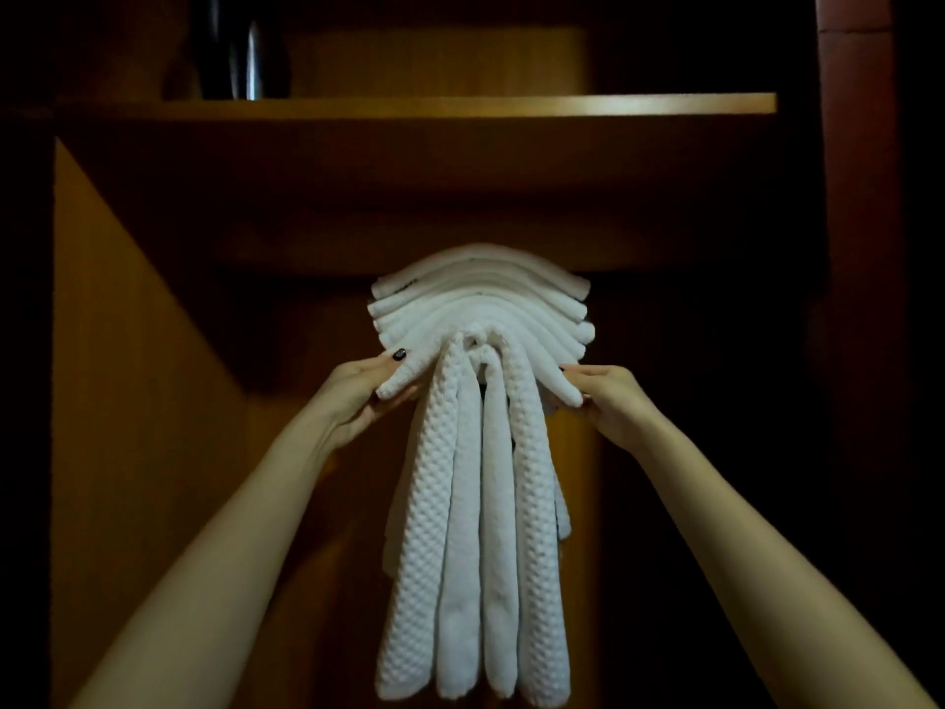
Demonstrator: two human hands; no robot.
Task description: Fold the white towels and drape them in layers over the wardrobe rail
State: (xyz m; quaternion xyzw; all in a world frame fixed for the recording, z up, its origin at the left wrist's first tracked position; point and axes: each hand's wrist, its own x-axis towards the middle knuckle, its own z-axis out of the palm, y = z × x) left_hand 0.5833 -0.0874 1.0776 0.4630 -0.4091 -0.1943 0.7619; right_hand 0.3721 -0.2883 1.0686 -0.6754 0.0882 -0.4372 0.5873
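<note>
Reaching up into a dim wooden wardrobe (128, 350), both hands are gripping the white towels (480, 309), one at each side of the pile. The towels are hanging in the middle of the wardrobe, just under the shelf (460, 104), stacked in curved layers that are arching one over another like a fan. The rail is lying hidden behind them, so how they are sitting on it cannot be told. From the centre of the arch, four long folded lengths are dropping straight down, close together and touching along their sides. The outer two are showing a bumpy waffle weave, while the inner two are looking smoother.

The left hand (358, 396) is pinching the left end of the frontmost layer, with the thumb on top, a dark-painted nail showing, and the fingers curled beneath the cloth. The right hand (611, 401) is clamping the right end of the same layer, thumb over the edge and fingers tucked under. The two hands are sitting well apart, level with each other, with the hanging lengths between them. Both forearms are bare and are stretching up from the lower corners.

On the shelf's left end, a dark shiny object (240, 53) is standing; what it is cannot be told in the gloom.
</note>
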